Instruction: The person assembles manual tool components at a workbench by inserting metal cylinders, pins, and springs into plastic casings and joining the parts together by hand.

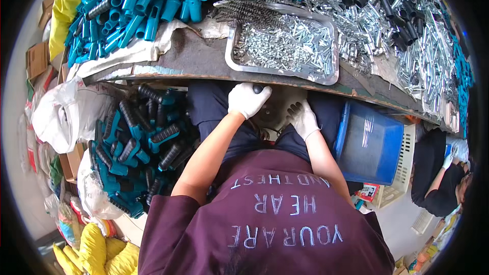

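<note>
I see on the shirt (265, 219), lower middle of the frame, three lines of pale capital letters (276, 204), upside down. On the red packet (368, 192), lower right, the print is too small for reading.

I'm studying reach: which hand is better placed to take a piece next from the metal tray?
Probably the right hand: it looks open below the metal tray, while the left hand grips a dark object.

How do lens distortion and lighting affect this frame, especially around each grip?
Head view: the bench bows along its front edge, and the picture's corners are black; white glare streaks the blue bin.
Head view: the left grip, around a dark round-ended piece, looks bright; the gap toward the right grip is dim, its details hard to read.
</note>
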Tool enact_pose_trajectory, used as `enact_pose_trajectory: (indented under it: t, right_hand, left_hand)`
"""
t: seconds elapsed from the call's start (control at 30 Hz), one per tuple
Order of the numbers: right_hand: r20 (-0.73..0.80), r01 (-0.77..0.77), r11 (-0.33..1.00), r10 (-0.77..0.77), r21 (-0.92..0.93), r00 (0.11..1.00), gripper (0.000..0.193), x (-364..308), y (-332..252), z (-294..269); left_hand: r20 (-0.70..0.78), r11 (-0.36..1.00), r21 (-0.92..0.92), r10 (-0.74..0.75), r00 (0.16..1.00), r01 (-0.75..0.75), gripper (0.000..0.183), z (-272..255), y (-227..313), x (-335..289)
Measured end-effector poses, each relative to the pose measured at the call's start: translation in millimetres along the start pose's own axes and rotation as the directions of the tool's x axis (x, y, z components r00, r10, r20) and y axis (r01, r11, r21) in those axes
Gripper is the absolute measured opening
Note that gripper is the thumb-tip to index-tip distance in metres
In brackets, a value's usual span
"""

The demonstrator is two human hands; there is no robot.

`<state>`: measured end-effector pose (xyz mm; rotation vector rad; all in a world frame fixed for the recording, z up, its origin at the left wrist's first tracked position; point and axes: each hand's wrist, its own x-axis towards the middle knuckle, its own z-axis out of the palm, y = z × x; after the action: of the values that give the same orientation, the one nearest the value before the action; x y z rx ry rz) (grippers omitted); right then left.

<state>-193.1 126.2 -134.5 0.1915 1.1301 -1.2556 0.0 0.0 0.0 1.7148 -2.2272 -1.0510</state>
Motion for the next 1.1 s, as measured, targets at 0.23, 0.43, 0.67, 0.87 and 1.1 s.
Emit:
enact_pose_trajectory:
  t: [0.23,0.43,0.67,0.87,1.1]
  right_hand:
    - [-0.138,0.042,0.998,-0.048,-0.048,0.989,0.061,7.4,4.4,0.9]
    - [-0.159,0.067,0.996,-0.076,-0.057,0.984,0.057,16.1,0.2,12.1]
    - [-0.123,0.166,0.797,-0.287,-0.581,0.950,0.040,21.5,13.2,-14.2]
    - [0.263,0.188,-0.185,-0.731,-0.964,0.629,0.030,-81.0,-79.3,32.5]
    - [-0.043,-0.258,-0.186,-0.730,-0.948,0.682,0.044,-85.1,-93.9,-11.6]
  left_hand:
    - [0.055,0.999,0.010,-0.043,0.998,0.043,0.053,33.3,-0.5,16.5]
    - [-0.066,0.999,-0.025,-0.021,0.998,0.019,0.053,36.4,5.0,23.8]
    - [0.406,0.902,0.250,0.234,0.883,-0.353,0.051,50.3,38.5,9.9]
    - [0.607,0.734,0.201,0.427,0.670,-0.649,0.049,76.6,45.0,-4.3]
    - [0.565,0.771,0.211,0.406,0.719,-0.601,0.056,71.3,31.7,10.3]
